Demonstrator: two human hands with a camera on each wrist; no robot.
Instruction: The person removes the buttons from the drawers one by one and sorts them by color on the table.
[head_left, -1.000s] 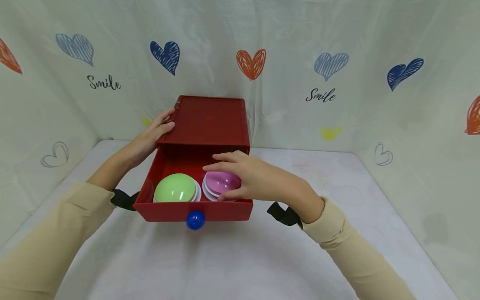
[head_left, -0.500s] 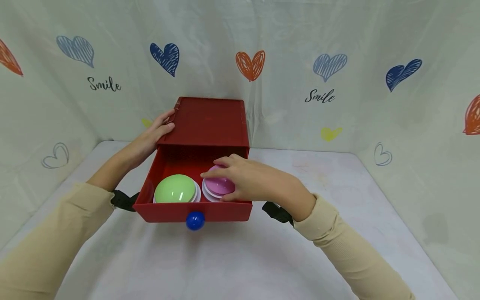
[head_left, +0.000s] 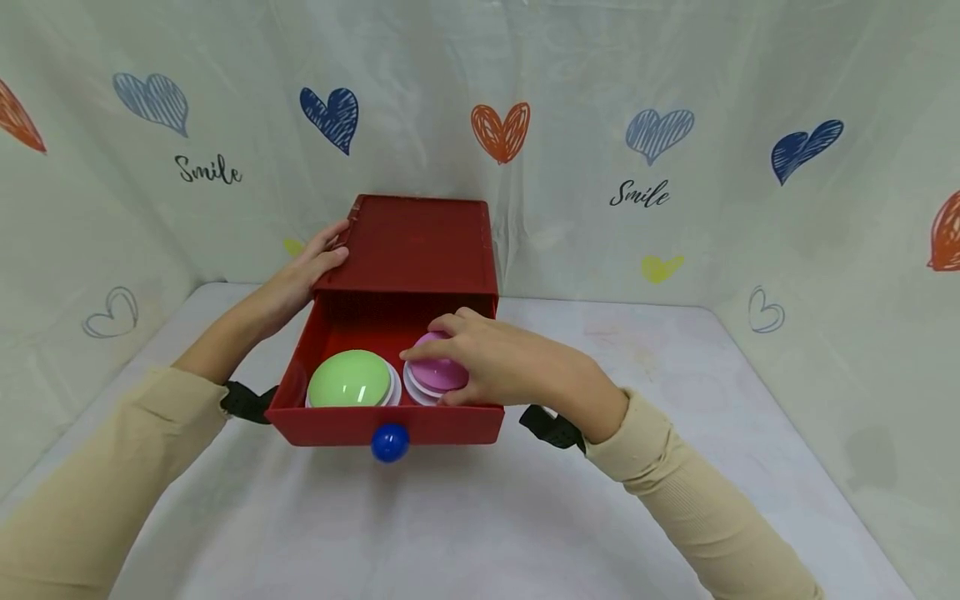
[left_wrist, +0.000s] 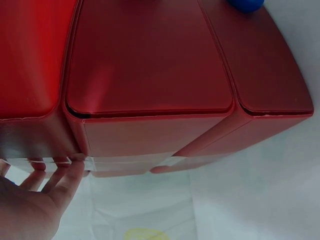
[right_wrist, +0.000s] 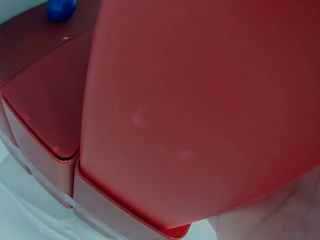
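A red drawer cabinet [head_left: 420,246] stands at the back of the table, its top drawer [head_left: 442,427] pulled out by a blue knob's [head_left: 390,442] side toward me. Inside lie a green-and-white dome [head_left: 349,379], like an upturned bowl, on the left and a pink-and-white one [head_left: 433,371] on the right. My right hand [head_left: 498,358] reaches over the drawer's right wall, its thumb and fingers curled round the pink bowl. Against the cabinet's left side rests my left hand [head_left: 303,267], fingers fairly straight; its fingertips [left_wrist: 75,172] touch the red side in the left wrist view.
Lower drawer fronts [left_wrist: 150,55] stay closed beneath the pulled-out one in the left wrist view. The drawer's underside [right_wrist: 200,110] fills much of the right wrist view. A white table [head_left: 465,525] spreads around the cabinet, with a heart-printed curtain [head_left: 570,75] behind.
My right hand has moved left and slightly down onto the pink bowl, and its fingers have closed in around it. The left hand and the cabinet have stayed in place.
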